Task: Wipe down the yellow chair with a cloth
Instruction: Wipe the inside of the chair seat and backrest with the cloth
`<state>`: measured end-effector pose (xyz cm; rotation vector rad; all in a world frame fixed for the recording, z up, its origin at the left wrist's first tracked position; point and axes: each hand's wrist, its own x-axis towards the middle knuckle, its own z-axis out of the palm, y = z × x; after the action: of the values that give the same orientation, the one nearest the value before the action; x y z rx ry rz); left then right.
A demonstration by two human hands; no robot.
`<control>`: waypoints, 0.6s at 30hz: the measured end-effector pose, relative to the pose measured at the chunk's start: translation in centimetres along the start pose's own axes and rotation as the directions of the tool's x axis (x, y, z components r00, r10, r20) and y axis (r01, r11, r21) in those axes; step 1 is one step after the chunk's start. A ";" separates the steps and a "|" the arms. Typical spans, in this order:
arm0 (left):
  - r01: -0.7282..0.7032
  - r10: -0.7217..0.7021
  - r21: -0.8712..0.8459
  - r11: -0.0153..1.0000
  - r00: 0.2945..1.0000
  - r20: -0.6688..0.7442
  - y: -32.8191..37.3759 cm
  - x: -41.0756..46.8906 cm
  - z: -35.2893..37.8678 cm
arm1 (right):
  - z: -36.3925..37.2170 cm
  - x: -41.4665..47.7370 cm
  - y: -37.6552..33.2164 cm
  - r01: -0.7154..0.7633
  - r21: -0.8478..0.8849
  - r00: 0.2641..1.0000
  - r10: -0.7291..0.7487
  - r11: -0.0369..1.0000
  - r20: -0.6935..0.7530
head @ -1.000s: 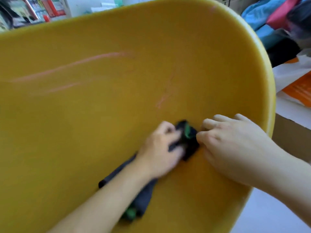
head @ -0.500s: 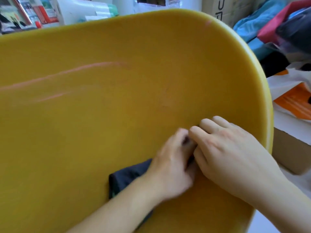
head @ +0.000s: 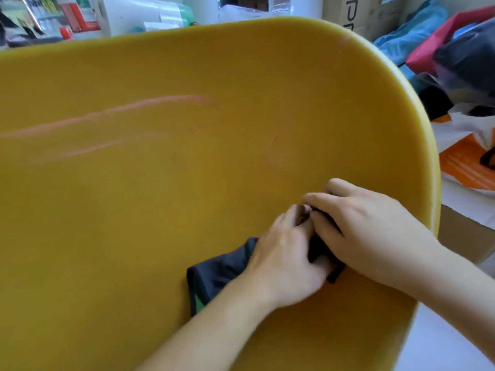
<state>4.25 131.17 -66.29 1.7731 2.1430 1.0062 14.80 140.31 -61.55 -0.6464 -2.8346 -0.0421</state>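
Note:
The yellow chair (head: 187,196) fills most of the view, its curved shell bearing long pink streaks across the upper left. A dark cloth (head: 222,266) with a green patch lies on the shell at lower centre. My left hand (head: 286,258) grips the cloth from the left, fingers curled over it. From the right, my right hand (head: 367,231) curls its fingers round the cloth's other end. Both hands meet over the cloth, which is bunched and mostly hidden between them.
Behind the chair's top rim stand white containers (head: 139,14) and printed boxes (head: 67,14). Cardboard boxes (head: 345,12), a heap of coloured fabric (head: 442,41) and an orange and white bag (head: 466,156) lie to the right. Pale floor (head: 442,341) shows at lower right.
The hands have closed together over the cloth, bunching it so its far end is now hidden. The view tilted down, showing more of the clutter behind the chair.

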 end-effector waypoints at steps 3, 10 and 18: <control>0.111 -0.088 -0.197 0.974 0.988 0.124 -2.8 -2.1 -4.3 | 0.3 -0.7 -0.6 0.048 -0.166 0.999 -0.050 0.985 -0.010; 0.293 -0.248 0.199 0.935 0.943 -0.223 -13.7 -9.2 -7.1 | 3.3 2.6 -5.8 0.779 0.047 0.545 -0.711 0.626 0.444; 0.318 -0.306 0.437 0.841 0.947 -0.099 -14.4 -9.7 -5.4 | -0.3 15.5 1.2 0.231 -0.507 0.973 -0.212 0.831 0.096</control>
<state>-7.51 119.34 -73.47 1.4866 2.7337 0.4772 1.77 147.92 -57.68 -0.4012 -2.9218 -0.8668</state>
